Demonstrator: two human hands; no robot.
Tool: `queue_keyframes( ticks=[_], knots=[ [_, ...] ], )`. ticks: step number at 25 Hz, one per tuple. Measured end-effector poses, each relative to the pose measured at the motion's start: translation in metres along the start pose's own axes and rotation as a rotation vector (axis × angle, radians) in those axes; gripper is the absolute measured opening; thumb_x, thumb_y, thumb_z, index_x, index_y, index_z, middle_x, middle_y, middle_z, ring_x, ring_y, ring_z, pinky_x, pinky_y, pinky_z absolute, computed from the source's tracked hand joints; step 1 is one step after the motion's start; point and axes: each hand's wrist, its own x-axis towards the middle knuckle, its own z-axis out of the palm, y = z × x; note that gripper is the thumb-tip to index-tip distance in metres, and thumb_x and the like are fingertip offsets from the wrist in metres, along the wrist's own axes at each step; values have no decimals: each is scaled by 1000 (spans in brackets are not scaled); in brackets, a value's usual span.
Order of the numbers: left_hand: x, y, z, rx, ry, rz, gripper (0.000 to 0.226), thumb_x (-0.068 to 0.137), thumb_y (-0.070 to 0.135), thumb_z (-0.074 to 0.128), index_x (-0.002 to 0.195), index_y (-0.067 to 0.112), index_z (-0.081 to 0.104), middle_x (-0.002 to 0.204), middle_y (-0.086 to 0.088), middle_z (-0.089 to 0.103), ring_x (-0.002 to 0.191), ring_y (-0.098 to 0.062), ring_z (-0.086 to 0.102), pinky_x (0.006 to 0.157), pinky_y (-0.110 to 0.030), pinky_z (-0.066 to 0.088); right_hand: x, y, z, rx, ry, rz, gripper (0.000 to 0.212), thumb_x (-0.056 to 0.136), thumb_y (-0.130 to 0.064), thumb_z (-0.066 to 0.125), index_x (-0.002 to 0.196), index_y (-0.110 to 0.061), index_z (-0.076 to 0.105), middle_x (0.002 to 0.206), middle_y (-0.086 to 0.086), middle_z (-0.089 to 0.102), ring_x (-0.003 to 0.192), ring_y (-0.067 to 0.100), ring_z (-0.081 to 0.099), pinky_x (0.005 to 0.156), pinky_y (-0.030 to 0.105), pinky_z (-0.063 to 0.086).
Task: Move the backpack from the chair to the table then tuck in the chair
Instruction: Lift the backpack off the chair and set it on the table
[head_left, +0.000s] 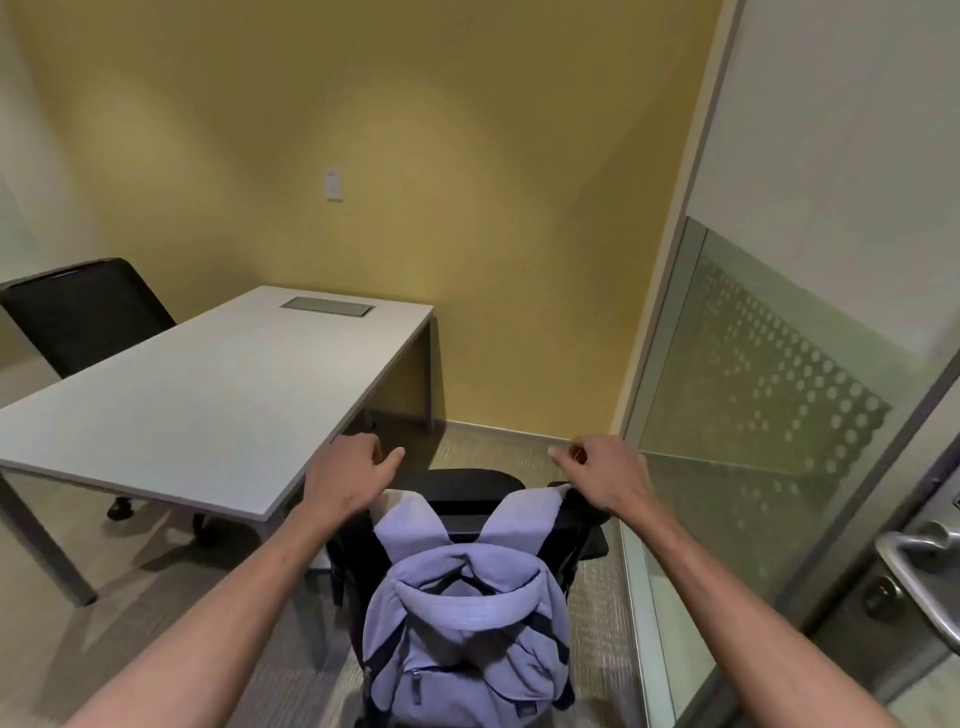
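Observation:
A lavender backpack (462, 618) hangs on the back of a black office chair (462, 486), its two straps looped over the top of the backrest. The chair stands just right of the white table (197, 395), off its near corner. My left hand (348, 475) hovers above the left strap with fingers loosely curled, holding nothing. My right hand (605, 475) hovers over the right strap, fingers bent, also holding nothing. The chair's seat is hidden behind the backpack.
A second black chair (83, 312) sits at the table's far left side. A grey cable hatch (327, 306) is set in the tabletop. A yellow wall stands behind. A frosted glass partition (769, 395) and a door handle (914, 571) close off the right.

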Motion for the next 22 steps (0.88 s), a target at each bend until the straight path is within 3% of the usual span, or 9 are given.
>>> queue_keyframes(
  ticks=[3, 6, 9, 11, 13, 15, 17, 19, 22],
  knots=[
    [-6, -7, 4, 129, -50, -49, 44, 88, 53, 48, 75, 15, 64, 72, -5, 68, 66, -21, 61, 70, -37, 55, -9, -2, 13, 9, -40, 68, 44, 81, -55, 54, 68, -15, 68, 67, 1, 69, 65, 24, 63, 53, 28, 34],
    [-9, -9, 6, 168, -119, -116, 38, 84, 49, 52, 71, 14, 62, 67, -4, 64, 65, -22, 60, 73, -36, 54, -14, -9, 19, 44, -65, 134, 38, 76, -48, 58, 72, -12, 68, 70, 5, 70, 69, 26, 65, 51, 27, 31],
    [-5, -9, 9, 83, -163, -200, 34, 80, 46, 58, 74, 13, 62, 70, -5, 64, 67, -22, 60, 75, -38, 55, -14, -15, 21, 89, -156, 192, 35, 72, -46, 60, 53, -17, 50, 51, -3, 50, 50, 22, 48, 52, 28, 33],
    [-1, -8, 14, 12, -221, -261, 32, 80, 45, 62, 77, 13, 63, 72, -3, 63, 72, -22, 60, 85, -43, 51, -16, -20, 26, 128, -180, 232, 38, 69, -43, 61, 48, -19, 41, 46, -6, 41, 47, 19, 41, 54, 29, 35],
    [6, -9, 20, -31, -283, -336, 31, 79, 45, 65, 80, 14, 63, 78, -3, 64, 82, -23, 60, 97, -48, 41, -17, -19, 33, 158, -132, 292, 34, 69, -43, 64, 53, -14, 55, 52, -2, 56, 55, 22, 54, 56, 28, 38],
    [14, -12, 26, -79, -347, -443, 30, 78, 43, 69, 86, 14, 64, 86, -5, 66, 93, -26, 59, 103, -50, 32, -17, -19, 37, 199, -106, 327, 28, 70, -45, 68, 68, -17, 70, 71, -5, 70, 72, 20, 64, 60, 26, 39],
    [20, -13, 29, -161, -383, -543, 23, 77, 34, 72, 85, 14, 64, 86, -7, 65, 97, -29, 57, 103, -49, 27, -15, -18, 39, 242, -111, 355, 21, 71, -47, 70, 76, -26, 72, 84, -11, 72, 84, 17, 65, 67, 26, 39],
    [24, -13, 29, -261, -359, -602, 12, 75, 23, 72, 72, 13, 64, 77, -7, 62, 93, -31, 55, 100, -49, 27, -15, -18, 41, 256, -89, 372, 19, 72, -44, 70, 84, -30, 72, 91, -12, 71, 91, 18, 65, 72, 27, 39],
    [22, -15, 21, -533, -197, -688, 20, 76, 7, 69, 57, 11, 62, 73, -10, 63, 80, -29, 55, 84, -43, 43, -18, -17, 46, 321, -3, 407, 15, 69, -35, 70, 84, -33, 70, 73, -22, 65, 84, 16, 65, 70, 26, 39]
  ],
)
